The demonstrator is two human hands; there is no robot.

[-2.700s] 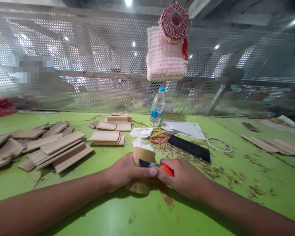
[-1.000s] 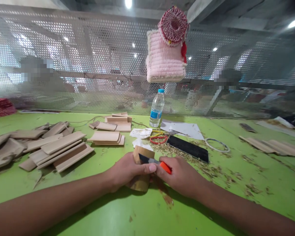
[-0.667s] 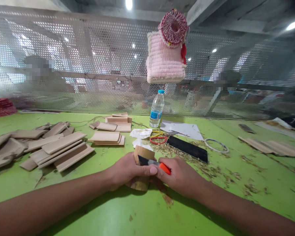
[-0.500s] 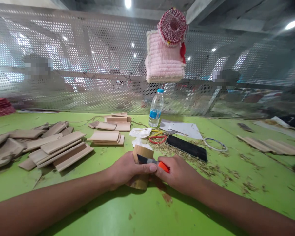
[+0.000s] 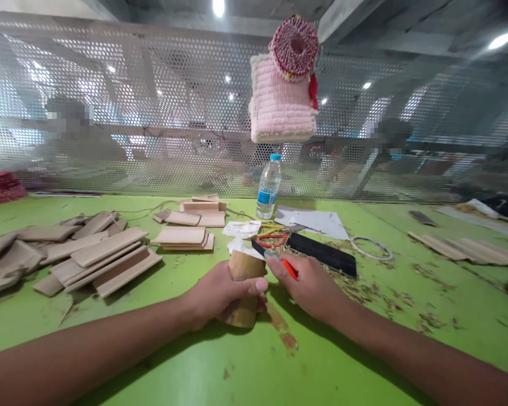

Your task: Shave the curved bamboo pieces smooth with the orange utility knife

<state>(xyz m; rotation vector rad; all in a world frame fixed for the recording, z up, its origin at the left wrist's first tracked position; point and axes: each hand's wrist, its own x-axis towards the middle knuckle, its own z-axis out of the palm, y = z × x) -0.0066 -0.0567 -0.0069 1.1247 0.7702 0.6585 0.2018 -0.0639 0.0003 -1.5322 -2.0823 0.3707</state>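
A short, thick piece of bamboo (image 5: 242,309) stands tilted on the green table, with my left hand (image 5: 222,293) wrapped round it and the thumb across its near side. My right hand (image 5: 311,282) is closed on a utility knife (image 5: 288,269) with an orange handle. The knife's dark blade reaches up and left past the right edge of the bamboo's top. Part of the handle is hidden inside my fingers. Behind the bamboo lies crumpled white paper (image 5: 242,229).
Split bamboo pieces (image 5: 105,248) are piled on the left, more strips (image 5: 469,248) on the right. A black phone (image 5: 322,255), shavings (image 5: 376,293), red-handled scissors (image 5: 272,240), a white ring (image 5: 371,248) and a water bottle (image 5: 268,189) lie or stand beyond my hands. A perforated screen (image 5: 173,113) rises behind.
My right hand has moved the knife from across the bamboo's front to up by its top right edge. The left hand keeps its hold on the bamboo.
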